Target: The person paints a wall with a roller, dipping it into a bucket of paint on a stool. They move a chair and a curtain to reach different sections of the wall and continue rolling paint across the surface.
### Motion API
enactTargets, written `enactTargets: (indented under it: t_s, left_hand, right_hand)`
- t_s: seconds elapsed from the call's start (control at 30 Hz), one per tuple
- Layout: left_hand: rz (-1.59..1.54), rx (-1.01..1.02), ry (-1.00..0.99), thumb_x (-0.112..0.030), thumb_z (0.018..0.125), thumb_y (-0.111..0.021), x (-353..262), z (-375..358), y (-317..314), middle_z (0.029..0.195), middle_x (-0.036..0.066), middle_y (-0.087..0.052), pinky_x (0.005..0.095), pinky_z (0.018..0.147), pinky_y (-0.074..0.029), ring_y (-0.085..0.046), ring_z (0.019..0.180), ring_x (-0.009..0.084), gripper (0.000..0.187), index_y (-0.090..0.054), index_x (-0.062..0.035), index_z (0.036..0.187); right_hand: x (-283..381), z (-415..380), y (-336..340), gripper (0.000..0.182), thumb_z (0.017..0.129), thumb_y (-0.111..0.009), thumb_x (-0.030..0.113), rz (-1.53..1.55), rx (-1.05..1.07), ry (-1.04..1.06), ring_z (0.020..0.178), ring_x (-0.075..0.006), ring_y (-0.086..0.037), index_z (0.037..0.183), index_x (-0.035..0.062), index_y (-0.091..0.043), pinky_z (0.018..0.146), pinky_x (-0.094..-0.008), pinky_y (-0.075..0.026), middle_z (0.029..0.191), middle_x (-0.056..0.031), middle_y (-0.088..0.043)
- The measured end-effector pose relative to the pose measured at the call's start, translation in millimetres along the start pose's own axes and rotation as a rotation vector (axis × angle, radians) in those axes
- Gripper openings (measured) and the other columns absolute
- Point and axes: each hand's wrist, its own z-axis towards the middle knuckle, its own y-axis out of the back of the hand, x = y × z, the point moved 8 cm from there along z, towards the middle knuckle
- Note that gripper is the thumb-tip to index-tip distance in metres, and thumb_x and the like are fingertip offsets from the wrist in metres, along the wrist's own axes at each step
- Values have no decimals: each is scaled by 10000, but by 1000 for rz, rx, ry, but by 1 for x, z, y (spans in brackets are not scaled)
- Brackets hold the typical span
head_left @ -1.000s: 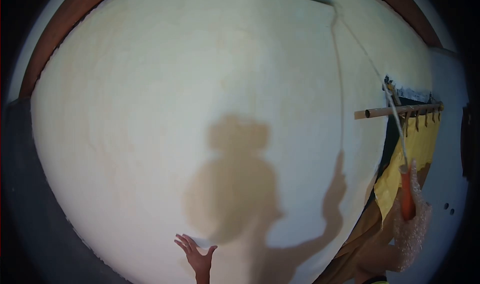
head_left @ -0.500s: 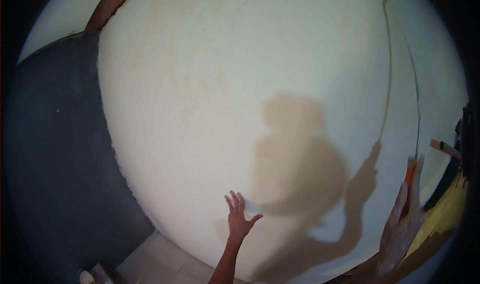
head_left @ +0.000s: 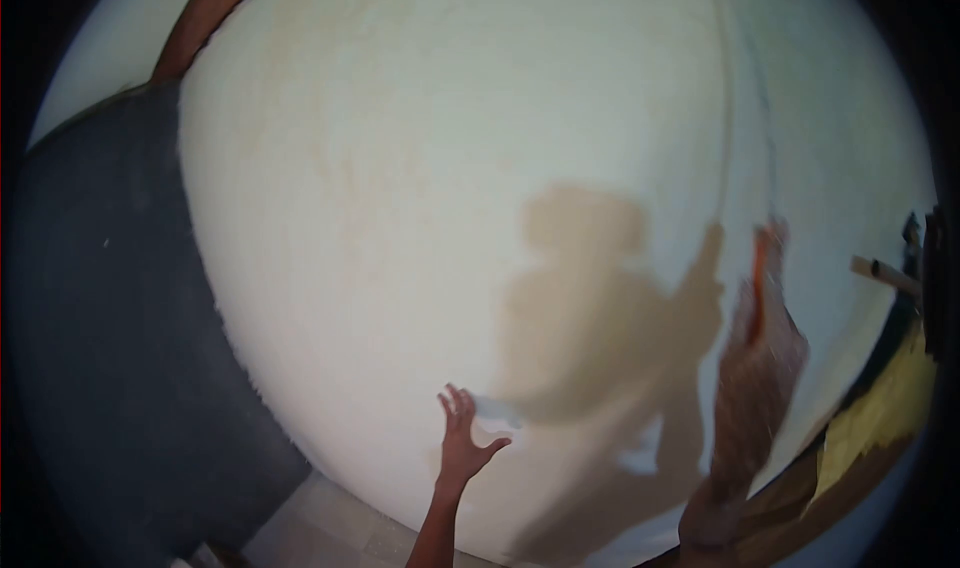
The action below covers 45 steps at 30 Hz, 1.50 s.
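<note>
My left hand (head_left: 463,443) rests near the lower middle of a white wall (head_left: 380,268), thumb and fingers spread, with nothing in it. Off to the right, my right hand (head_left: 757,358) is raised, smeared by motion, its fingers wrapped around the orange handle (head_left: 759,273) of a tool. A long, thin rod (head_left: 768,128) runs up from that handle toward the top of the view, where its far end is hidden. Shadows of my head, arm and the rod fall across the wall.
A dark grey panel (head_left: 100,348) with a ragged edge adjoins the wall on the left, below a reddish-brown beam (head_left: 205,18). Pale floor tiles (head_left: 320,528) show along the bottom. On the right are a yellow sheet (head_left: 875,408) and a short tube (head_left: 885,273).
My right hand has moved up and to the left with the orange-handled tool, and its shadow shifted too. The left hand stays spread, nearly in place.
</note>
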Motion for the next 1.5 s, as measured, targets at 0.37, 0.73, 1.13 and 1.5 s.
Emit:
enactTargets:
  t_s: [0.37,0.73,1.13,1.5]
  left_hand:
    - [-98,75,-43,-410,551,-880,4,-3,-4,1516,291,25,504,1115,-214,40,1400,466,1284,-82,4,1467]
    - [-187,157,-10,-321,564,-888,12,-4,-6,1536,230,78,490,1106,-241,52,1409,437,1275,-47,-49,1483]
    - [-117,290,-5,-240,647,-861,29,-3,-13,1555,180,33,473,1025,-388,-154,1421,325,1148,-102,-81,1492]
    - [12,457,90,-272,781,-760,24,-25,-6,1569,75,65,477,1070,-345,-133,1428,302,988,-94,-149,1500]
  right_hand:
    - [20,4,-1,528,900,-564,97,-2,25,88,572,-266,-536,1396,38,-390,542,-379,-464,786,-163,-584]
    - [-36,-71,-39,630,846,-606,64,263,92,114,555,-234,-546,1423,60,-353,491,-348,-491,834,-137,-612]
    - [-154,-314,-91,500,725,-738,-3,534,214,-141,631,-249,-631,1199,55,-588,485,-312,-500,859,-141,-654]
    - [-185,-395,-46,763,750,-707,-7,391,355,6,517,-252,-554,1412,202,-390,415,-296,-429,753,-118,-570]
